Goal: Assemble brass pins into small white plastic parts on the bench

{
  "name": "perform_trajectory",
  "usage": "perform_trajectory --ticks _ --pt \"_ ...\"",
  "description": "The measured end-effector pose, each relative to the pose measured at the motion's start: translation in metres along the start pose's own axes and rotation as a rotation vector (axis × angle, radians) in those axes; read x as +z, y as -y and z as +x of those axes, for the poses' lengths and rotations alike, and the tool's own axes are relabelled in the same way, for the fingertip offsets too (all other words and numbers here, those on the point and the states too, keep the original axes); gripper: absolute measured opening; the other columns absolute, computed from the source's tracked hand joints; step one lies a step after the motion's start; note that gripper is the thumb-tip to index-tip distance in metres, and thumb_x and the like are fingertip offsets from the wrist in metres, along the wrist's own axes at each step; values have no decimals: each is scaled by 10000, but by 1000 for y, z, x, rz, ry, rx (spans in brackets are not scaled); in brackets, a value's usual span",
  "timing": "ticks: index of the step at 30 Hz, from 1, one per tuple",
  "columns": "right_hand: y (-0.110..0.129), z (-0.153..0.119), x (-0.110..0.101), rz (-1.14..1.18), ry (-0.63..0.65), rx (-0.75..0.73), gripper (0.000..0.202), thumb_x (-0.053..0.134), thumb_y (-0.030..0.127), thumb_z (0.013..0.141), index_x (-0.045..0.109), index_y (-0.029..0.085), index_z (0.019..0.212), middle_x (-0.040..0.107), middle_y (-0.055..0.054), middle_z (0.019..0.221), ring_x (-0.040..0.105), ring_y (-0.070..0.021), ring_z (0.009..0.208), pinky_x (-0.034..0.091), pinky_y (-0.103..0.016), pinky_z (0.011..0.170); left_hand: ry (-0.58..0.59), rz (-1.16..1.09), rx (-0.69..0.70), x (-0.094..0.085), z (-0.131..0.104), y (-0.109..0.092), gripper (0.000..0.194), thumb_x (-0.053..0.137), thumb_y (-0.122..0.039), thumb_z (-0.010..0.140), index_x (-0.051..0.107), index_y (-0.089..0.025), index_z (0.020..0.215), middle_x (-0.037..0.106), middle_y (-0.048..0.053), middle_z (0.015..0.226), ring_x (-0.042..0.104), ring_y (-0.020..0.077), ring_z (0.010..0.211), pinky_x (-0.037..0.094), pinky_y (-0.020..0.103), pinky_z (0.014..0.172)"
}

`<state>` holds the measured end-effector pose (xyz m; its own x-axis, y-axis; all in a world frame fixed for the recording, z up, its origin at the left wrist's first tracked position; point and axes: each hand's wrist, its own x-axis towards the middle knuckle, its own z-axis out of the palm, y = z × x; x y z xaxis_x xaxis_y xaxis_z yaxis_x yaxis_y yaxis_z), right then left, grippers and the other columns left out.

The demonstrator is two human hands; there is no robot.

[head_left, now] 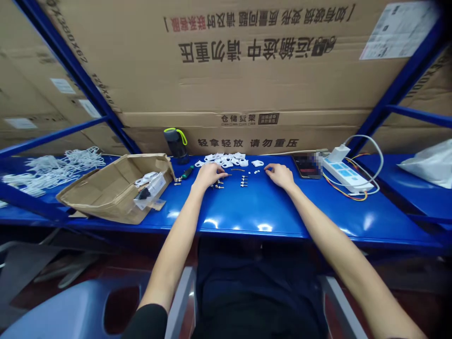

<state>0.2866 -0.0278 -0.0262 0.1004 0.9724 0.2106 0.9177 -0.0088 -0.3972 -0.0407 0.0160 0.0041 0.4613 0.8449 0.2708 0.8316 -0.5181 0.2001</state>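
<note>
My left hand pinches a small, thin copper-coloured pin, its tip sticking out past the fingertips. Several small metal pieces with white parts lie beneath and beside this hand, partly hidden by it. To its right, more small metal pins with white parts are lined up in a short column. My right hand rests low over the table with thumb and forefinger curled together; whatever they hold is too small to make out. Tiny white bits lie just left of its fingertips. Behind both hands is a pile of white plastic pieces, with one white piece apart.
On the blue table, an open cardboard box, green-handled screwdriver and dark bottle stand left. A phone and power strip with cables lie right. White cords sit far left; blue shelf posts frame both sides.
</note>
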Motion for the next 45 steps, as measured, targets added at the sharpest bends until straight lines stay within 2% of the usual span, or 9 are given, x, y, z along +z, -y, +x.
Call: perform_trajectory --ticks 4,13,20,25,27,30,33,39,45 --pt "0 1 0 -26 31 21 304 579 341 967 784 332 1191 793 -66 1113 714 -303 1070 538 -396 908 49 5 -12 3 1 -2 191 753 -381 920 851 -233 989 815 73 981 730 269 953 527 337 857" --pt "4 0 -3 -35 52 35 313 564 348 981 769 341 1218 785 -55 1161 705 -304 1114 528 -409 944 45 40 -81 3 2 -1 175 710 -255 940 845 -225 1046 804 86 1102 715 299 1098 514 346 953" --pt "5 -1 -2 -33 36 25 313 561 345 977 772 336 1208 790 -61 1156 712 -321 1102 536 -419 917 30 148 -197 -3 -2 -5 283 619 -179 937 837 -208 1115 786 115 1192 686 339 1189 508 391 993" --pt "6 -1 -2 -44 37 28 311 565 345 978 772 336 1210 788 -67 1150 715 -324 1091 539 -431 923 6 177 -252 -5 -4 -6 262 616 -175 911 855 -205 1013 799 134 1102 691 354 1148 495 424 986" --pt "6 -1 -2 -41 35 23 311 566 343 977 771 338 1210 788 -65 1153 714 -322 1093 538 -431 927 -27 161 -232 -4 -3 -6 241 622 -230 937 856 -199 988 799 140 1069 696 350 1112 495 424 971" --pt "6 -1 -2 -38 26 17 313 560 343 977 768 342 1211 786 -63 1170 712 -328 1101 537 -433 920 -51 75 -96 1 0 -7 249 638 -325 976 849 -211 1041 793 123 1109 696 321 1082 505 392 941" --pt "6 -2 -2 -44 31 20 316 558 343 980 766 337 1217 786 -64 1163 712 -321 1086 534 -423 912 -29 33 13 8 3 -9 196 704 -327 951 848 -227 1038 790 106 1125 685 318 1090 504 389 943" --pt "8 -2 -2 -12 38 -67 304 584 326 973 766 321 1217 773 -47 1100 696 -272 1034 514 -352 862 -36 -17 22 14 4 -14 108 732 -231 925 839 -215 921 788 99 1036 688 302 1036 497 379 944" --pt "10 0 5 12 24 -161 337 584 422 1017 733 352 1312 701 -53 1158 670 -241 1036 478 -294 767 -49 -52 96 16 5 -30 181 635 -246 1001 808 -196 1016 786 89 1105 686 272 1081 484 365 966"
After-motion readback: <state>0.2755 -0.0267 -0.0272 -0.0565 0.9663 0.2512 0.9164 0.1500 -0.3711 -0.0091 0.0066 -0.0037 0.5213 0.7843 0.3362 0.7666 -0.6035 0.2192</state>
